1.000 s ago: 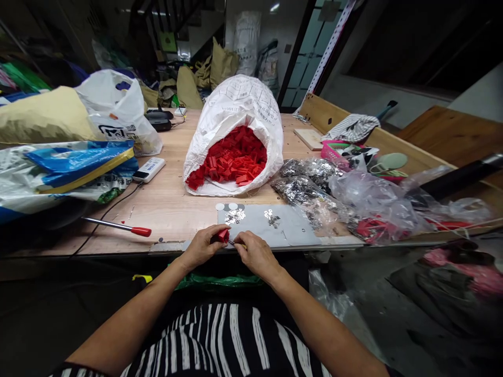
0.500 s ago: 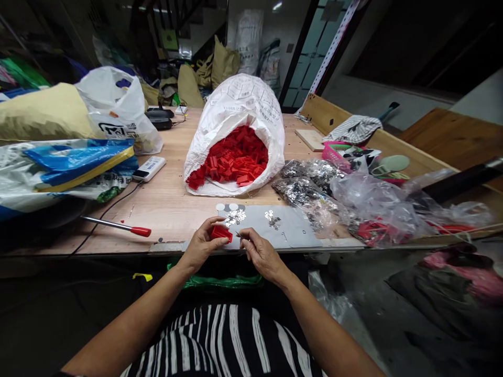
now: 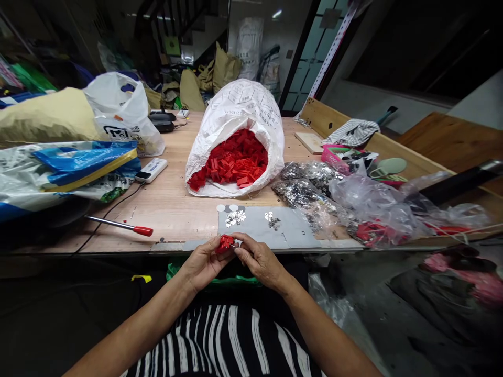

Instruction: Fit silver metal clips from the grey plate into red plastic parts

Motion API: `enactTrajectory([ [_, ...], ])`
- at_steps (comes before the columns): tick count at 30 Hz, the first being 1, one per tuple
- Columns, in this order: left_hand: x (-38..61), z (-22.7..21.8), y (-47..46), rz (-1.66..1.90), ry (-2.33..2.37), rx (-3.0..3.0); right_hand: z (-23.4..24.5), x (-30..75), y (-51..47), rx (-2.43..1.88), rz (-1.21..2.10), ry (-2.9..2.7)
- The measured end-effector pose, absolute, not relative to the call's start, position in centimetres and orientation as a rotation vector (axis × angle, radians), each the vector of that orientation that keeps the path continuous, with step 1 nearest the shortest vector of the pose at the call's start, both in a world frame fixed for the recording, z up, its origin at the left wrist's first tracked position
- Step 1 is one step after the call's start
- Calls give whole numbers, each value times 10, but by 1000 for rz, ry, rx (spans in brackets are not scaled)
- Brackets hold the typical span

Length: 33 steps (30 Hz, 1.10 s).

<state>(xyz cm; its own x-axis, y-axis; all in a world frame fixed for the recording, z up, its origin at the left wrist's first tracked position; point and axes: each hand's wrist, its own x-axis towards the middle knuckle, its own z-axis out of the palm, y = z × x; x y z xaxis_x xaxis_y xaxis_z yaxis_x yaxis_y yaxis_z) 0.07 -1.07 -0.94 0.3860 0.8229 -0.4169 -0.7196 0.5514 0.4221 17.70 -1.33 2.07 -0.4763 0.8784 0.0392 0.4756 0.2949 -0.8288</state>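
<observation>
My left hand (image 3: 204, 263) is closed around a small red plastic part (image 3: 225, 243) at the near edge of the wooden table (image 3: 173, 201). My right hand (image 3: 257, 258) is pinched against the right side of that part, its fingertips touching it; whether a small metal piece is in the pinch I cannot make out. Just beyond my hands lies a grey sheet (image 3: 259, 226) with little heaps of shiny metal pieces (image 3: 234, 218). Behind it a white sack (image 3: 236, 136) lies open, full of red plastic parts (image 3: 231, 165).
A red-handled screwdriver (image 3: 121, 226) lies at the left near edge. A white remote (image 3: 151, 170), blue and white bags (image 3: 70, 167) and a cable sit at left. Clear bags of metal pieces (image 3: 314, 191) and a pink basket (image 3: 334, 154) crowd the right.
My hands have drawn back from above the grey sheet toward my body. My right hand, apart from the red part half a second ago, now presses against it.
</observation>
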Motion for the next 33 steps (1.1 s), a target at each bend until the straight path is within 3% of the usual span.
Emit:
enactTrajectory([
  [20, 3, -16, -23, 901, 671, 305, 5, 186, -11, -1314, 979, -1938],
  [26, -12, -39, -35, 728, 830, 326, -11, 225, -2, -1700, 580, -1842],
  [33, -18, -67, -33, 782, 1092, 247, -12, 260, 17, -2096, 154, -1833],
])
